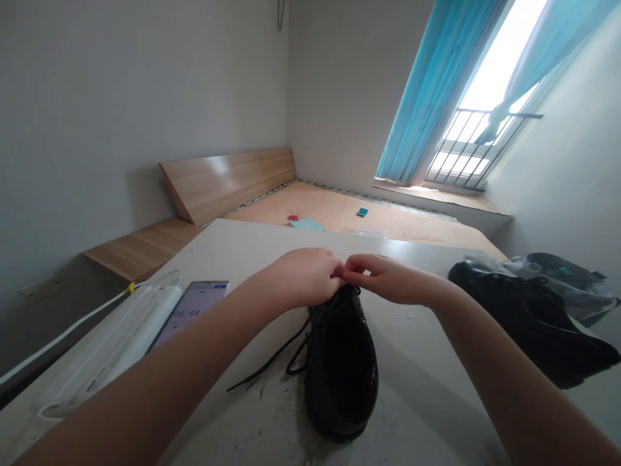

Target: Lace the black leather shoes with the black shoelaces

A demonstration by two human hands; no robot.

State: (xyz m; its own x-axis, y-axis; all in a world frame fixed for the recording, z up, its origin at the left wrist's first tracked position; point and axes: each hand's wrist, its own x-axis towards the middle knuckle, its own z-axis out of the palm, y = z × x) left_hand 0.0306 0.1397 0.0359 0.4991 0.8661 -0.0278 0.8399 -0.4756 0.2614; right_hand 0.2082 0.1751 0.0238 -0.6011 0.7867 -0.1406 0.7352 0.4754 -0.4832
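Hands: left hand (301, 278) and right hand (391, 278) curled, fingertips pinched together at centre, anything held hidden | Shoe: glossy black leather shoe (341, 375) lower centre on pale table (252, 249), thin black lace (269, 362) trailing left | Nearby: second black shoe (533, 323) right

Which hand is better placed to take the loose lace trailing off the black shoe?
Probably the left hand: the loose black lace trails out on its side of the black shoe. The right hand meets it at the shoe's top but sits on the side away from that lace.
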